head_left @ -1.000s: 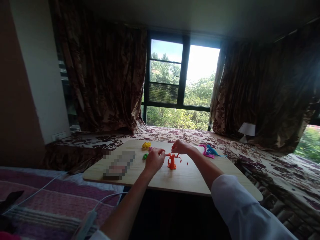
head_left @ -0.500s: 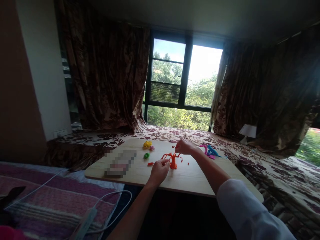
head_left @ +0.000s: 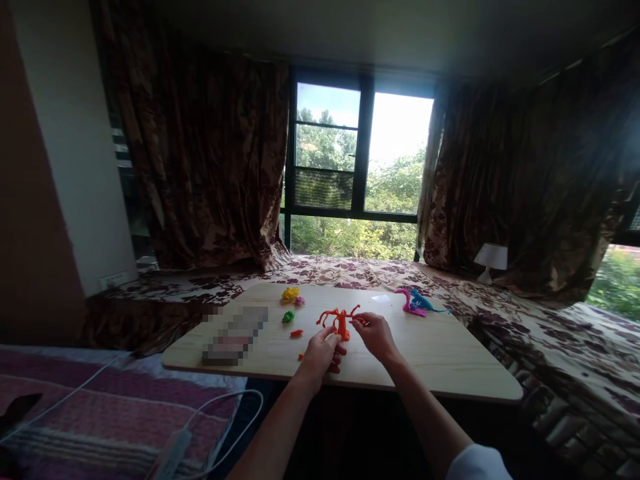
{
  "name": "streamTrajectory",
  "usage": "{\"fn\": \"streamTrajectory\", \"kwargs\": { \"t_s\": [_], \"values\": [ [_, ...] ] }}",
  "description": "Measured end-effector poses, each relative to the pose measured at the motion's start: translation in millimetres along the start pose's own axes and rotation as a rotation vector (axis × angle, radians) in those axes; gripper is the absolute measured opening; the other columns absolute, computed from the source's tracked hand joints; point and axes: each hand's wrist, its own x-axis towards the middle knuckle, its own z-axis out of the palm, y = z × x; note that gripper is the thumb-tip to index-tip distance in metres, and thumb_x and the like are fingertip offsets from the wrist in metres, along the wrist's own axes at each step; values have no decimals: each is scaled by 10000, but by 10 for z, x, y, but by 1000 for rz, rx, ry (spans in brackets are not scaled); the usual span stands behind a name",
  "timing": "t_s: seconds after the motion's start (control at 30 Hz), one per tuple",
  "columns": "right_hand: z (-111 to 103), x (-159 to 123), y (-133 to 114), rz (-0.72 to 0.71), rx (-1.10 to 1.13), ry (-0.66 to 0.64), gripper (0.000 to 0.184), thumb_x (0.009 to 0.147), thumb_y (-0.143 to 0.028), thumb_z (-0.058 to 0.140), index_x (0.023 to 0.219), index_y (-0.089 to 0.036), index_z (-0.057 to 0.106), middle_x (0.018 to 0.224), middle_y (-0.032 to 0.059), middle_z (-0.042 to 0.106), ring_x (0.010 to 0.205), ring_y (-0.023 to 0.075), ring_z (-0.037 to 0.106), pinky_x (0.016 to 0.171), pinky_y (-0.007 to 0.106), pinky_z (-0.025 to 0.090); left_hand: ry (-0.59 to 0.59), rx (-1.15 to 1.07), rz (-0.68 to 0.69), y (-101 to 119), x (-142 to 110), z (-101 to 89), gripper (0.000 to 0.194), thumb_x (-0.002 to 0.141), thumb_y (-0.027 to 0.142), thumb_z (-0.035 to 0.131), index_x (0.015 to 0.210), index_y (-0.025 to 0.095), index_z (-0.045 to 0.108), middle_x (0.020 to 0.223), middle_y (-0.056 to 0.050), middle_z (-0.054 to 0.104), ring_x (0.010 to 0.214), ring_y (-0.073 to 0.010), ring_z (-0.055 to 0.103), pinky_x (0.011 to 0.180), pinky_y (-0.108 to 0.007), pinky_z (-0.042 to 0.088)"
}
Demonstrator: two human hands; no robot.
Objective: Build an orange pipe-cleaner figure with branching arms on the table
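An orange clay figure (head_left: 342, 325) stands over the wooden table, with a thick trunk and several thin, curling arms spreading from its top. My left hand (head_left: 321, 352) is closed at its lower left side, with the fingers around the base, which they partly hide. On the right side, my right hand (head_left: 375, 335) pinches one of the figure's thin arms between thumb and fingertips. To the left lie a small orange-red clay piece (head_left: 297, 333) and a smaller orange bit (head_left: 301, 357) beside my left wrist.
On the table (head_left: 425, 363) are lumps of green clay (head_left: 289, 317), yellow clay (head_left: 290, 293) and pink clay (head_left: 299, 301). Magenta (head_left: 413, 305) and blue (head_left: 421, 301) clay shapes sit at the far right. A blurred-out flat object (head_left: 236, 335) lies left. A cable (head_left: 260, 400) loops below the table's edge.
My right hand has come down and nearer from above the table's far side to the figure's right arm. My left hand has shifted lower, to the figure's base. The view has shifted slightly.
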Motion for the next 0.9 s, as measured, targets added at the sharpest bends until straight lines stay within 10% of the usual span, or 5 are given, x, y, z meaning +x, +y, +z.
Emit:
{"fn": "streamTrajectory", "kwargs": {
  "t_s": [0.9],
  "values": [
    [183,-76,-60,59,-67,90,316,789,-398,445,635,-209,645,547,-14,602,501,107,496,468,201,293,-51,333,60,-69,64,169,427,780,280,414,1201,216,389,688,-13,609,376,-85,496,357,-186,383]
  ]
}}
